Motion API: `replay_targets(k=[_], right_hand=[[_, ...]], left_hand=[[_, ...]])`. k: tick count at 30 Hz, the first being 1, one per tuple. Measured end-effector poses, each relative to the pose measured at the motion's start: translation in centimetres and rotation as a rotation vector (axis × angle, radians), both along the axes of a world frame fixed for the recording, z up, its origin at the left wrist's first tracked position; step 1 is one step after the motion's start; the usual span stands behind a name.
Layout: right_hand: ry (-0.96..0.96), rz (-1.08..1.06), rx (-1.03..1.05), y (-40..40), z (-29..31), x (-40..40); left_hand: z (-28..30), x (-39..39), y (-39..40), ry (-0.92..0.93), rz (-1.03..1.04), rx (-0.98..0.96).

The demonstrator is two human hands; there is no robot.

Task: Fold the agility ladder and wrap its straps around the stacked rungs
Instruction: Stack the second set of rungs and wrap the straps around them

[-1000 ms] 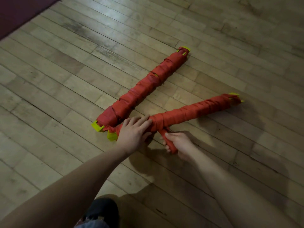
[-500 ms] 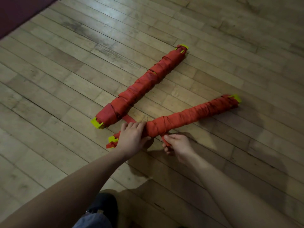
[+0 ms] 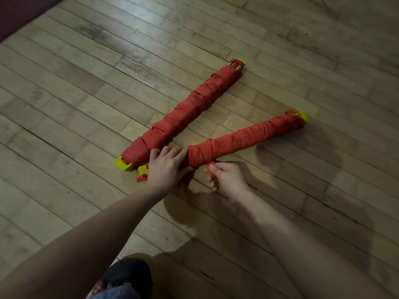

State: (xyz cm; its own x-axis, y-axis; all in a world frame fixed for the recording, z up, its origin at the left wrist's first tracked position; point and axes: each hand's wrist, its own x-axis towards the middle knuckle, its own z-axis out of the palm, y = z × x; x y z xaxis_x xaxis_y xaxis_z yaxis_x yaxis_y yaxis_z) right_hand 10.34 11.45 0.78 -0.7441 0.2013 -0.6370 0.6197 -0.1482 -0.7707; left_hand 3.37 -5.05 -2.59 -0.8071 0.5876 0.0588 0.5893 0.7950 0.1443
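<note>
Two bundles (image 3: 183, 117) (image 3: 248, 138) lie on the floor (image 3: 86, 104). Left hand (image 3: 166, 167) rests on the nearer, fingers straight, covering its end. Right hand (image 3: 226, 180) pinches the strap (image 3: 210, 166), mostly hidden.

The left hand (image 3: 166, 167) hides the nearer bundle's (image 3: 248, 138) end (partly).

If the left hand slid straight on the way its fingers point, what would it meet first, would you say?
Most likely the other wrapped bundle: the left hand rests on the near bundle, fingers pointing toward it. The gap between them looks small, though depth is unclear.
</note>
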Motion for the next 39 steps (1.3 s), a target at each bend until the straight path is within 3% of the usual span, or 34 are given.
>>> replay_targets(k=[4, 9, 13, 22, 27, 34, 39], right_hand=[[-0.033, -0.022, 0.003, 0.2, 0.2, 0.6], [-0.054, -0.055, -0.089, 1.1, 0.0, 2.0], [-0.074, -0.031, -0.114, 1.4, -0.4, 2.9], [-0.058, -0.038, -0.152, 1.9, -0.4, 2.4], [0.002, -0.013, -0.132, 1.3, 0.4, 0.8], [0.042, 0.116, 0.101, -0.5, -0.2, -1.5], [0.060, 0.111, 0.394, -1.9, -0.9, -2.5]], left_hand=[[-0.4, 1.4, -0.7, 0.066, -0.045, 0.031], [0.0, 2.8, -1.4, 0.059, -0.312, 0.143], [0.8, 3.5, -0.1, -0.175, -0.074, 0.133], [0.5, 2.3, -0.7, -0.228, -0.198, 0.012], [1.0, 1.6, -1.0, -0.145, -0.116, 0.069], [1.5, 1.8, -1.4, -0.103, 0.070, -0.005], [1.2, 1.3, -2.3, -0.072, 0.047, -0.071]])
